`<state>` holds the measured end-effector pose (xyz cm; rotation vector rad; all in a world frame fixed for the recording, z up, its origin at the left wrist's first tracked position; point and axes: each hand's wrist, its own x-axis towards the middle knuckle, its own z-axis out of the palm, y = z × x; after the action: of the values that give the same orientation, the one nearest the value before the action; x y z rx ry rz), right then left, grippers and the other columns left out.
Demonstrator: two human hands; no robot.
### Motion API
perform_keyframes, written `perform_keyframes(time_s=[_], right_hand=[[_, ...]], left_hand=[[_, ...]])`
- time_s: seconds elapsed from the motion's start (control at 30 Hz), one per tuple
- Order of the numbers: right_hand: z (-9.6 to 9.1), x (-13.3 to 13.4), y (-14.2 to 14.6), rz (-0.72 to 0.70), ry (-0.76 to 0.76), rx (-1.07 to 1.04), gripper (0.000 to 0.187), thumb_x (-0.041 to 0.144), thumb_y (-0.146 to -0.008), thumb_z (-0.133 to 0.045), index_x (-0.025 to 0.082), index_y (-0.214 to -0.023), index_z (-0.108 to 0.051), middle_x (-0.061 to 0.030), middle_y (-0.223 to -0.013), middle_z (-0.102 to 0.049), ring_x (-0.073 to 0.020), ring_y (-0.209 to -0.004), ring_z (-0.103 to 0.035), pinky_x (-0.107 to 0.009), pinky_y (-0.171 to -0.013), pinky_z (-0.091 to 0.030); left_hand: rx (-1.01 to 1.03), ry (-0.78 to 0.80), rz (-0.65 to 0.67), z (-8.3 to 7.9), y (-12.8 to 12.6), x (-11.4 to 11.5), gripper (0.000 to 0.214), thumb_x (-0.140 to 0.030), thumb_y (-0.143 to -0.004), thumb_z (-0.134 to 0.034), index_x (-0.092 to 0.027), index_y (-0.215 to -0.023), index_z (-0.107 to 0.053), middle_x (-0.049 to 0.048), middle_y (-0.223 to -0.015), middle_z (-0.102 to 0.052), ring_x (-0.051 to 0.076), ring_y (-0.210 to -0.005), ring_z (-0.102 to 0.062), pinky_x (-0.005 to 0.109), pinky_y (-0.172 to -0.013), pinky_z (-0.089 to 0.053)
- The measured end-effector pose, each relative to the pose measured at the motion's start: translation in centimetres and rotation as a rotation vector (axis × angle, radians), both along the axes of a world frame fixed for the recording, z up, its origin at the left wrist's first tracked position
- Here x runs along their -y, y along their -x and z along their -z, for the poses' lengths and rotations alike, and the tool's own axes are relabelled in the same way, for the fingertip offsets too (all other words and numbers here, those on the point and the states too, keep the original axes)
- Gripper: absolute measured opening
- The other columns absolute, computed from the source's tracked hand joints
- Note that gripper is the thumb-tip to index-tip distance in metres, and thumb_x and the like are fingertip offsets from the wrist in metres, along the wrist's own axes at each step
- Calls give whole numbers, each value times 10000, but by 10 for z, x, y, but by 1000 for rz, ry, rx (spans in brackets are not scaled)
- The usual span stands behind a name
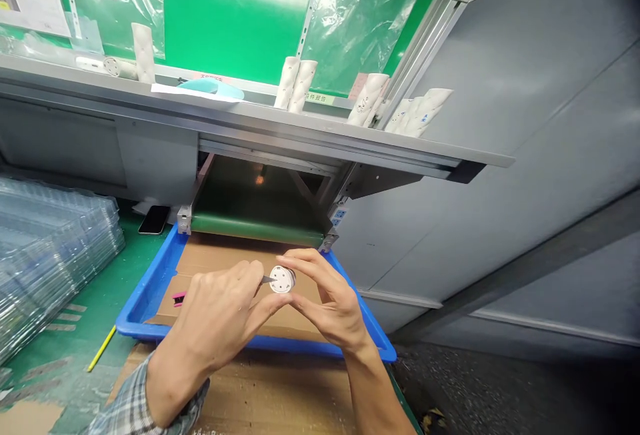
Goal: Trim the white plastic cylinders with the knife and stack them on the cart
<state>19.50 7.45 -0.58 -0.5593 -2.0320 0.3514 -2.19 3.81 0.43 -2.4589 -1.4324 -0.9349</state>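
Note:
My right hand (330, 295) grips a white round piece (283, 280) between thumb and fingers, its flat end with several small dark holes turned toward me. In my closed left hand (220, 312) is a pointed metal tool (269, 280). Only its thin grey tip shows, touching or very close to the white end face; the rest is hidden in the fist, so its kind is unclear. Both hands are over a blue tray (300, 346) lined with brown cardboard (200, 258). A small pink and black object (178, 299) lies on the cardboard, left of my left hand.
Behind the tray is a green conveyor belt end (257, 227). Stacked clear plastic trays (60, 255), a phone (155, 220) and a yellow stick (102, 348) are at left. White patterned cylinders (302, 85) stand along a metal shelf (260, 122) above. A grey wall (500, 175) bounds the right.

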Motion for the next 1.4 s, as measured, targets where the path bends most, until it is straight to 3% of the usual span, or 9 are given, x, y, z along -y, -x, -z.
perform_keyframes(time_s=[0.43, 0.77, 1.03, 1.23, 1.4], right_hand=[[10, 4, 16, 193, -274, -119, 314, 123, -958, -758, 223, -1230, -637, -54, -1072, -634, -200, -963, -627, -315, -834, -567], [14, 11, 26, 356, -446, -131, 355, 64, -937, -728, 202, -1238, -601, -61, -1051, -625, -214, -943, -610, -346, -818, -568], [18, 9, 29, 358, -405, -183, 341, 120, -958, -736, 214, -1257, -600, -64, -1048, -611, -215, -925, -612, -340, -765, -582], [18, 8, 30, 194, -291, -224, 464, 66, -930, -742, 216, -1342, -589, -102, -1213, -666, -241, -1129, -665, -384, -941, -608], [11, 8, 28, 190, -286, -157, 453, 63, -951, -718, 208, -1369, -620, -109, -1219, -714, -244, -1132, -698, -399, -962, -627]], left_hand=[[30, -167, -22, 1, -8, 2, 536, -561, -1149, -229, -237, -795, -468, -41, -633, -570, 164, -479, -551, 322, -495, -207], [59, -177, 11, 3, -10, 3, 524, -512, -1162, -240, -232, -790, -481, -39, -624, -567, 150, -474, -534, 320, -491, -214], [150, -227, 54, 4, -11, 2, 482, -499, -1157, -328, -221, -824, -538, -27, -663, -634, 151, -517, -598, 326, -492, -255], [270, -260, 168, 4, -8, -2, 312, -443, -1147, -436, -198, -1197, -622, -34, -824, -722, 118, -632, -675, 279, -560, -396], [326, -237, 201, 2, -3, -5, 255, -384, -1125, -517, -197, -1261, -624, 16, -973, -758, 140, -748, -682, 257, -666, -486]])
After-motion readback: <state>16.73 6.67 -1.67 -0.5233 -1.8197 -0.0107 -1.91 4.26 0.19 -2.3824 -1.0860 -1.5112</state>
